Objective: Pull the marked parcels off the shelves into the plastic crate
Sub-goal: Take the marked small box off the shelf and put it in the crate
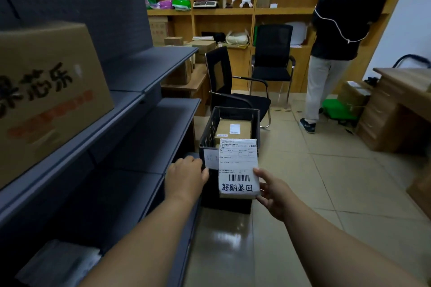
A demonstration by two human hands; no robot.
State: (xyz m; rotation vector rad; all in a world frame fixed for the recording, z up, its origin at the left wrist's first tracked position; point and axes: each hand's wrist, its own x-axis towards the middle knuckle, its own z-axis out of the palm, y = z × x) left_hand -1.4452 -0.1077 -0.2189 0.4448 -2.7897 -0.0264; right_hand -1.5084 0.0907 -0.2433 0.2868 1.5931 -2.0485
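Right grip (270, 190) pinches labelled parcel (238, 168) over black crate (206, 137); left grip (186, 176) grasps crate's rim.

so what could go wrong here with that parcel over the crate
1. The right hand holds the marked parcel only by its lower right corner, so it could slip or tip before it is inside the black crate.
2. A brown box already lies in the crate, so the parcel may land tilted on it.
3. The left hand is at the crate's near rim and could get bumped.
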